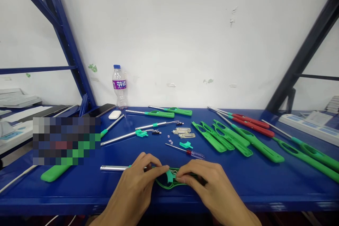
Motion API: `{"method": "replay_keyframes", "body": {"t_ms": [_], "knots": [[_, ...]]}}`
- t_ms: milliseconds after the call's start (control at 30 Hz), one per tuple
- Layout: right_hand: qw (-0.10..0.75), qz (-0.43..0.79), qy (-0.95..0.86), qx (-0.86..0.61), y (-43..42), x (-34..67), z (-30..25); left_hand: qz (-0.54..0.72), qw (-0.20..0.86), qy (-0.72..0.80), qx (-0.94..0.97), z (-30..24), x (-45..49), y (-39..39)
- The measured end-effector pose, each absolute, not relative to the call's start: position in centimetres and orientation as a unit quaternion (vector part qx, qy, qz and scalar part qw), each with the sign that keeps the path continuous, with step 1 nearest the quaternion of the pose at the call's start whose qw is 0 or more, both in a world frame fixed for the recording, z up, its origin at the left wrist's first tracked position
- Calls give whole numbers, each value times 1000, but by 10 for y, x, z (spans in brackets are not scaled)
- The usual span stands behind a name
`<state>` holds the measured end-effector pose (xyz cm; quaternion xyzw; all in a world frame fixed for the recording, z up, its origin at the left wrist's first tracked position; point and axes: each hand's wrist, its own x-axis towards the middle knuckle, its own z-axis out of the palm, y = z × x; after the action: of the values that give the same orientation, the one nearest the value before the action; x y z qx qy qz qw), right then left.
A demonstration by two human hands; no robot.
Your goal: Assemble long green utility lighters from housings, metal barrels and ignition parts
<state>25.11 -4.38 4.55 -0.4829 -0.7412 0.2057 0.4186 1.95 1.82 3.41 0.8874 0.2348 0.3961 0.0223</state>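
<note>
A green lighter casing (167,185), an opened half shell, lies near the table's front edge with a metal tube (113,168) sticking out to the left. My left hand (143,180) grips the casing by its tube end, fingertips against a teal trigger (170,176) inside it. From the right, my right hand (205,178) pinches thumb and forefinger together at the casing, beside the trigger and a thin pale wire; what sits between the fingertips is hidden. Just beyond lie a loose teal trigger (186,145) and a screwdriver (195,154) with a clear handle.
Behind are metal tubes with wires (124,138), clear fuel tanks (186,135) and tiny pale pieces (171,142). Several green half shells (212,137) and whole lighters, green (261,144) and red (253,126), lie right. A bottle (120,90) and white case (114,114) stand back left.
</note>
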Motion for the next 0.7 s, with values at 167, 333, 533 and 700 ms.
{"method": "replay_keyframes", "body": {"t_ms": [167,333,533,700], "knots": [[398,171,-772,-466,-45,252,46,395,19,255,882,32,19,18],[388,154,-782,-463,-46,253,46,396,11,259,881,33,21,18],[400,157,-777,-461,-46,252,45,393,4,256,883,32,20,18],[375,121,-797,-458,-48,252,42,383,3,254,888,30,20,16]]}}
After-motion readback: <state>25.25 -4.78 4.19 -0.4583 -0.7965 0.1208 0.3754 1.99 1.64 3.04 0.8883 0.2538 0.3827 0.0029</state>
